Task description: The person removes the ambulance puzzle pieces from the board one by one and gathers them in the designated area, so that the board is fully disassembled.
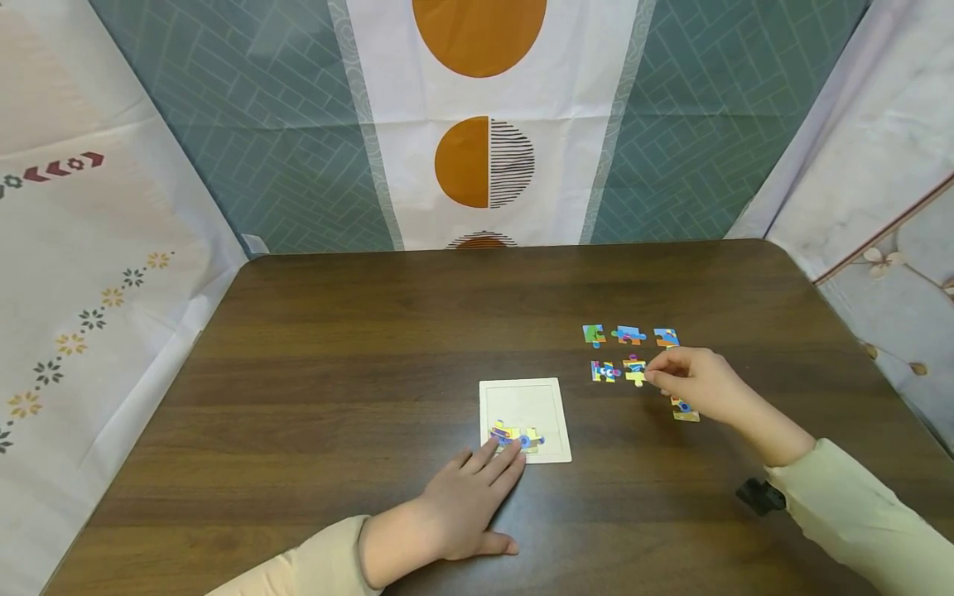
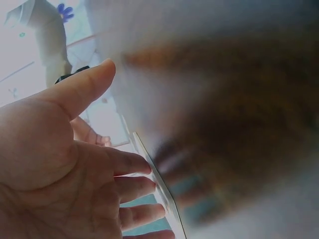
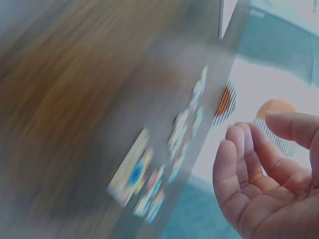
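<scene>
A cream puzzle board (image 1: 522, 399) with a raised rim lies on the table, with joined yellow-and-blue jigsaw pieces (image 1: 532, 437) along its lower part. My left hand (image 1: 469, 505) rests flat, its outstretched fingertips touching the lower left of the board and its pieces. Over the loose pieces at right is my right hand (image 1: 701, 382), fingers loosely bent. The right wrist view shows a gap between thumb and fingers, with nothing held. Nearest to those fingertips lies a yellow jigsaw piece (image 1: 635, 372). A corner piece with a blue wheel (image 3: 135, 174) shows below the hand; other pieces are partly hidden.
Around the right hand lie more loose jigsaw pieces: a green one (image 1: 594, 334), a blue one (image 1: 629, 334), an orange-and-blue one (image 1: 667, 337) and a purple one (image 1: 604, 372). The brown wooden table (image 1: 335, 356) extends to a patterned curtain (image 1: 298, 165) behind it.
</scene>
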Demonstrator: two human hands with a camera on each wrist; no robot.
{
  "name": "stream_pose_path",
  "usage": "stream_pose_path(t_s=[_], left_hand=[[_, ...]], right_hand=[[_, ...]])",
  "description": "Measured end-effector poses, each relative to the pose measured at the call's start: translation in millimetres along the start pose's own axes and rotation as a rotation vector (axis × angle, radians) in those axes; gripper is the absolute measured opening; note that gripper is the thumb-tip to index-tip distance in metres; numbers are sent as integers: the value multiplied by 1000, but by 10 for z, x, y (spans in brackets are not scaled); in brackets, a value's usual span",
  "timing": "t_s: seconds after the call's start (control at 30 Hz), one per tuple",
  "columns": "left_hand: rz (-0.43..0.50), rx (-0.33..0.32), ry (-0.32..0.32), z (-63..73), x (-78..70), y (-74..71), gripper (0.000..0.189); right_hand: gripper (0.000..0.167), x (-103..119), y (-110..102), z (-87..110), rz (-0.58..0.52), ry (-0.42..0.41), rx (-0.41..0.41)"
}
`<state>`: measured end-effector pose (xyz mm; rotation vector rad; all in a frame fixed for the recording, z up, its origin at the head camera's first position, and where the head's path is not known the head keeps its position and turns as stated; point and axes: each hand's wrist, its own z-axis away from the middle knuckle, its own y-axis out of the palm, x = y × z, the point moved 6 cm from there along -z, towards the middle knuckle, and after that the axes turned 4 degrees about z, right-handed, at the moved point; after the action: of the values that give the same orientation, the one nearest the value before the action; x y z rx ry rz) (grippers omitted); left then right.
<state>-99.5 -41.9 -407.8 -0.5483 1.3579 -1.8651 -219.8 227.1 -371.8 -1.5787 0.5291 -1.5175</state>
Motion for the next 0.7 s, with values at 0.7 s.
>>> stream_pose_path(t_s=[0.7], left_hand=[[42, -14, -19, 85, 73, 8, 94]], right_hand=[[6, 897, 750, -216, -58, -266, 167]])
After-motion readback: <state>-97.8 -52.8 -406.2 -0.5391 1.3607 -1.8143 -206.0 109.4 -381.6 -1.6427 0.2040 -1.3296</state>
